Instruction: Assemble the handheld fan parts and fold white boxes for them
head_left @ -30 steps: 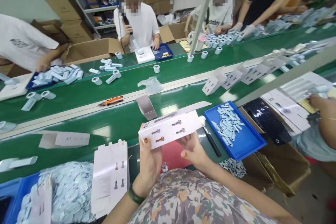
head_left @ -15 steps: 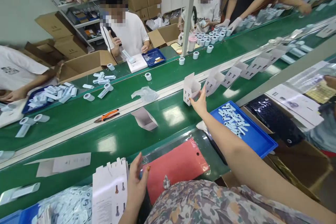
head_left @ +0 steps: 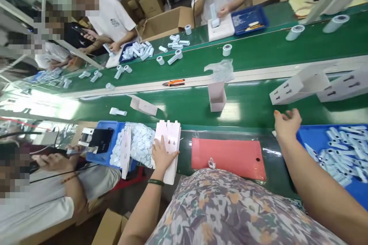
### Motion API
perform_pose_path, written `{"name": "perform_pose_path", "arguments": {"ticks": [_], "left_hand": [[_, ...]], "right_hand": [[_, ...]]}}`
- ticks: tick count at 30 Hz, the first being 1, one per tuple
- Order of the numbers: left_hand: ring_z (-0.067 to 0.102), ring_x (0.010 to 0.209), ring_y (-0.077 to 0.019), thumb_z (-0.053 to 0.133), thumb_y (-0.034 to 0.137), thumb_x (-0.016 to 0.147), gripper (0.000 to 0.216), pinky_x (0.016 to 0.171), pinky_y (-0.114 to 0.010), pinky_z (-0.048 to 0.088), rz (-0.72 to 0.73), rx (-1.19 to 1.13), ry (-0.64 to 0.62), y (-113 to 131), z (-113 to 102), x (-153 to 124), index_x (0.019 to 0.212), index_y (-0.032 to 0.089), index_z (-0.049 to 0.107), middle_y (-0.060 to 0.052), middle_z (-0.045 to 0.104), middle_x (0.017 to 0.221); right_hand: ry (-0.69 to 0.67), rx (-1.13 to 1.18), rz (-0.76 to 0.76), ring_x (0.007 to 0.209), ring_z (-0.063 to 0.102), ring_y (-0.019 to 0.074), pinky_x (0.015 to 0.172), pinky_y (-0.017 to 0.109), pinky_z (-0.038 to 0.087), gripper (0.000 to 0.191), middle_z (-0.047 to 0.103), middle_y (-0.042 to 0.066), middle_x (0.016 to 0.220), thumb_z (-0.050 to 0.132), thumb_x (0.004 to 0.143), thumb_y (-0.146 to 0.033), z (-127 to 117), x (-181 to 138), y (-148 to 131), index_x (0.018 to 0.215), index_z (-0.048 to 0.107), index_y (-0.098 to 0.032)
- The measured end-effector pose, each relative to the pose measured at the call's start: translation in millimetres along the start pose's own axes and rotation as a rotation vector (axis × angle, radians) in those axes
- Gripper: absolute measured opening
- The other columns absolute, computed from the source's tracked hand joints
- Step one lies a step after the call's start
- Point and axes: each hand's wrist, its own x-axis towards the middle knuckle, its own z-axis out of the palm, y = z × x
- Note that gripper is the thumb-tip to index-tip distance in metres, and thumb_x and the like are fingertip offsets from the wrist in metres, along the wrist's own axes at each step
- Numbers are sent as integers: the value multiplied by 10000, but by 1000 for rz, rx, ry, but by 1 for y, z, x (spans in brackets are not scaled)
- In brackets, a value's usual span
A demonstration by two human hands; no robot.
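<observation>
My left hand (head_left: 163, 157) rests with spread fingers on a stack of flat, folded white cartons (head_left: 168, 128) at the near edge of the bench. My right hand (head_left: 287, 123) holds nothing, its fingers apart and loosely bent. Just beyond it an opened white carton (head_left: 290, 90) with printed screw-like pictures stands on the green belt, apart from the fingers. Another opened carton (head_left: 217, 99) is upright on the belt between my hands. Farther left lies a partly unfolded carton (head_left: 143, 105).
A pink plastic-wrapped sheet (head_left: 227, 155) lies before me. On the right is a blue tray (head_left: 304, 132) of pale-blue parts; on the left, a bag (head_left: 140, 143) of similar parts. Pliers (head_left: 174, 82) and a clear plastic bag (head_left: 221, 69) lie along the white rail. Co-workers sit opposite and at left.
My right hand has let go of the upright carton and drawn back from it. My left hand has moved onto the carton stack. The view has swung left.
</observation>
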Motion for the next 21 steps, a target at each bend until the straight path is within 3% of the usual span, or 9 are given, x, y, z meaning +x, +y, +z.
{"name": "perform_pose_path", "arguments": {"ticks": [2, 5, 9, 13, 17, 19, 21], "left_hand": [[218, 1563, -503, 802, 498, 704, 1094, 1222, -660, 267, 59, -43, -2, -10, -3, 0, 1611, 152, 297, -273, 255, 1688], [218, 1586, -425, 758, 479, 754, 1059, 1261, -601, 233, 220, -132, 11, -31, -5, 0, 1617, 129, 254, -265, 320, 1662], [237, 1583, -414, 722, 472, 789, 1043, 1263, -589, 232, 373, -149, 14, -47, -3, -4, 1627, 117, 212, -275, 250, 1687], [237, 1569, -463, 730, 461, 786, 1036, 1233, -621, 265, 486, -91, -37, -52, 2, -20, 1634, 133, 234, -268, 181, 1711], [226, 1558, -502, 773, 521, 778, 1054, 1196, -679, 288, 549, -104, -40, -60, 2, -31, 1639, 195, 257, -240, 185, 1720], [229, 1566, -476, 755, 562, 814, 1019, 1214, -672, 274, 550, -168, 36, -62, -7, -33, 1635, 197, 274, -235, 204, 1716], [305, 1547, -434, 663, 562, 902, 849, 1224, -648, 288, 522, -260, 122, -59, -20, -32, 1605, 195, 359, -222, 317, 1678]], "right_hand": [[-181, 27, 85, 1472, 438, 396, 1217, 591, 379, 638, 552, 131, 1495, 595, 870, -685, 15, -36, -1, 1429, 522, -388], [-519, 64, 238, 1151, 706, 362, 1041, 588, 540, 482, 733, 179, 1199, 578, 929, -628, 53, -100, -6, 1211, 667, -248], [-903, 130, 444, 970, 771, 281, 902, 492, 624, 518, 778, 179, 1072, 480, 1015, -629, 123, -172, -12, 1091, 707, -169], [-1102, 115, 555, 869, 771, 227, 811, 389, 648, 397, 788, 120, 944, 582, 1004, -560, 171, -217, -14, 993, 704, -182], [-1199, 36, 541, 672, 703, 145, 663, 261, 613, 133, 744, 42, 779, 743, 912, -302, 184, -229, -15, 872, 696, -184], [-1244, 18, 512, 665, 684, 134, 632, 238, 593, 60, 733, 29, 768, 753, 867, -224, 175, -227, -20, 869, 708, -185], [-1292, 24, 477, 712, 686, 138, 648, 238, 593, 104, 740, 27, 819, 758, 821, -194, 157, -224, -29, 918, 724, -189]]}}
